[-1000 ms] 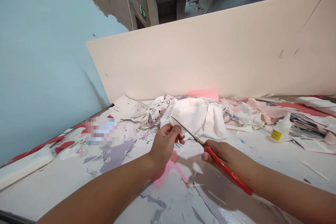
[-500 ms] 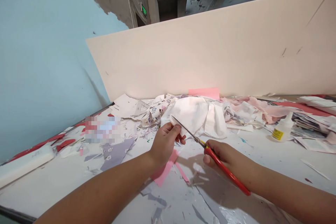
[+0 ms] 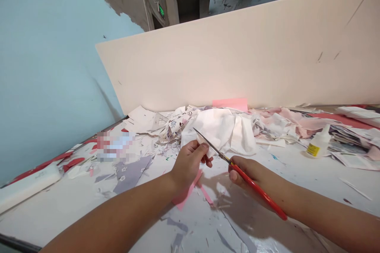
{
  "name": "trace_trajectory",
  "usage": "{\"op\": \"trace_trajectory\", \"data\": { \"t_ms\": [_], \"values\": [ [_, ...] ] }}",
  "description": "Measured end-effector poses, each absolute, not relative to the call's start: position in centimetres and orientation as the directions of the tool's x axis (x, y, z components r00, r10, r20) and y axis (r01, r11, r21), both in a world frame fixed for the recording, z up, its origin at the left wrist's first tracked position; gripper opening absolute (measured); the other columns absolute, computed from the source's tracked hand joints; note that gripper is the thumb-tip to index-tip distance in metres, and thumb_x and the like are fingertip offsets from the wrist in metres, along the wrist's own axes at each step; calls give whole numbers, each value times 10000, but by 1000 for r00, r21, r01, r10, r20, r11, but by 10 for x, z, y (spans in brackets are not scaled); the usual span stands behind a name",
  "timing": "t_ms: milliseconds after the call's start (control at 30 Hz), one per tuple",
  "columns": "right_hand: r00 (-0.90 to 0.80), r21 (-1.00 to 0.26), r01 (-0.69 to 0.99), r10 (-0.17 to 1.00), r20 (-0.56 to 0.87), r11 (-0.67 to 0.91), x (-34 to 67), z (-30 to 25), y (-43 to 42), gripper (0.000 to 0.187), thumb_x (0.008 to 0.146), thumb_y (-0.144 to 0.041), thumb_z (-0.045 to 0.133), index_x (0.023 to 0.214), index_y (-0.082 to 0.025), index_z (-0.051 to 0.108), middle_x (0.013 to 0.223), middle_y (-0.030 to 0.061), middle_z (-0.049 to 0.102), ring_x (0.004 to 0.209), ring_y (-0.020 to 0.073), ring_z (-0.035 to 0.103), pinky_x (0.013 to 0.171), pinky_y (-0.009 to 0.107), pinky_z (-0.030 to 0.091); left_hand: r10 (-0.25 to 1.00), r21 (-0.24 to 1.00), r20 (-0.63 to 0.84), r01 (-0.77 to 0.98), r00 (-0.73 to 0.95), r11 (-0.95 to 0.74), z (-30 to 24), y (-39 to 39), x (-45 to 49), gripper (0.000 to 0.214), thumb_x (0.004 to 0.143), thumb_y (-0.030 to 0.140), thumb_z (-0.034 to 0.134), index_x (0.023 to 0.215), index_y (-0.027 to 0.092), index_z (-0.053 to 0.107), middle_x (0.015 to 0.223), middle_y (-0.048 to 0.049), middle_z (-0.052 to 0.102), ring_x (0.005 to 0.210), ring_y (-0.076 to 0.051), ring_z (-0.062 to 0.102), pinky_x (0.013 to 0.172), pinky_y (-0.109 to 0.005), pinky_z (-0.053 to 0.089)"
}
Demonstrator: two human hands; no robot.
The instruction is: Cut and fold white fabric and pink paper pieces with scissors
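My right hand [image 3: 247, 172] is wrapped round red-handled scissors [image 3: 255, 185], whose thin metal blades point up and left. The blades reach past the fingertips of my left hand [image 3: 190, 162]. Between that hand's thumb and fingers is pinched a small thin white piece [image 3: 204, 142], lying along the blades; I cannot tell whether it is paper or cloth. Its outline blends with the crumpled white cloth [image 3: 215, 122] behind. Below my left hand, a pink paper sheet [image 3: 185, 197] and a narrow pink strip [image 3: 206, 195] lie on the white table [image 3: 118, 213].
A glue bottle [image 3: 319, 144] with a yellow label stands at the right, beside a stack of folded papers [image 3: 347, 138]. Purple flowered paper [image 3: 132, 172] and scraps lie at the left, near a long white block [image 3: 29, 185]. A pale board [image 3: 231, 59] rises behind.
My left hand has shifted slightly to the right and more of the white piece shows beside the thumb. The scissors have moved a little, still in my right hand.
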State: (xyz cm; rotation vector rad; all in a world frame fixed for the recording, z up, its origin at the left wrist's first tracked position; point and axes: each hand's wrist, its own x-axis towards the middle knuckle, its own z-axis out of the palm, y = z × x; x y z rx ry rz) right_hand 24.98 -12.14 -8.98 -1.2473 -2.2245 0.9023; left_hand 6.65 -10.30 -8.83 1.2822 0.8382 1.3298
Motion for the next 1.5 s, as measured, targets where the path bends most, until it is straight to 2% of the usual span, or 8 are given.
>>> {"op": "trace_trajectory", "data": {
  "t_ms": [167, 767, 933, 1033, 1167, 1267, 1367, 1500],
  "values": [
    [-454, -708, 616, 890, 37, 344, 248, -90, -119, 290, 754, -437, 455, 643, -194, 343, 580, -47, 396, 495, 86, 322, 460, 219, 280, 968, 962, 218, -196, 126, -191, -87, -104, 66, 206, 729, 341, 496, 644, 154, 491, 538, 17, 502, 493, -89, 482, 541, -242, 375],
    [-380, -767, 596, 925, -9, 237, 246, -88, -122, 333, 716, -478, 478, 587, -191, 371, 499, -45, 388, 431, 74, 312, 399, 207, 248, 965, 958, 226, -209, 137, -195, -86, -106, 66, 232, 736, 354, 507, 626, 150, 490, 544, 17, 512, 503, -85, 489, 560, -243, 377],
    [-385, -807, 544, 923, 6, 232, 246, -88, -123, 350, 716, -490, 480, 588, -184, 369, 515, -50, 378, 445, 68, 313, 407, 203, 261, 968, 961, 214, -204, 131, -185, -86, -105, 66, 251, 732, 360, 511, 599, 152, 467, 531, 16, 517, 493, -85, 494, 567, -246, 382],
    [-359, -872, 459, 933, -11, 166, 244, -86, -125, 374, 740, -535, 421, 608, -190, 368, 492, -53, 380, 433, 76, 344, 401, 207, 287, 969, 966, 192, -206, 158, -158, -85, -105, 65, 236, 732, 348, 507, 603, 152, 476, 534, 14, 524, 485, -80, 490, 554, -236, 388],
    [-335, -953, 276, 942, 30, 128, 241, -80, -124, 347, 775, -511, 387, 673, -182, 430, 609, 4, 533, 578, 126, 509, 551, 247, 410, 951, 997, 17, -78, 310, 7, -80, -110, 66, 210, 702, 340, 516, 607, 156, 484, 499, 11, 509, 429, -85, 465, 427, -213, 351],
    [-333, -945, 251, 935, 121, 211, 238, -74, -120, 269, 729, -435, 503, 662, -179, 457, 625, -11, 522, 597, 122, 503, 580, 245, 404, 908, 993, -112, 90, 403, 83, -77, -116, 70, 180, 684, 296, 514, 575, 156, 483, 453, 11, 484, 371, -76, 421, 366, -198, 291],
    [-291, -927, 288, 944, 154, 240, 235, -68, -116, 233, 680, -366, 560, 614, -186, 429, 549, -46, 439, 525, 100, 445, 519, 230, 370, 899, 990, -92, 136, 429, 37, -77, -120, 74, 181, 677, 264, 511, 536, 155, 479, 420, 22, 442, 379, -67, 404, 389, -197, 295],
    [-213, -952, 259, 971, 106, 161, 229, -65, -116, 205, 655, -333, 563, 651, -198, 408, 543, -53, 437, 462, 92, 430, 458, 229, 361, 909, 989, -60, 150, 413, -3, -79, -120, 73, 174, 670, 255, 499, 526, 168, 454, 441, 17, 445, 404, -74, 401, 395, -200, 280]
  ]
}}
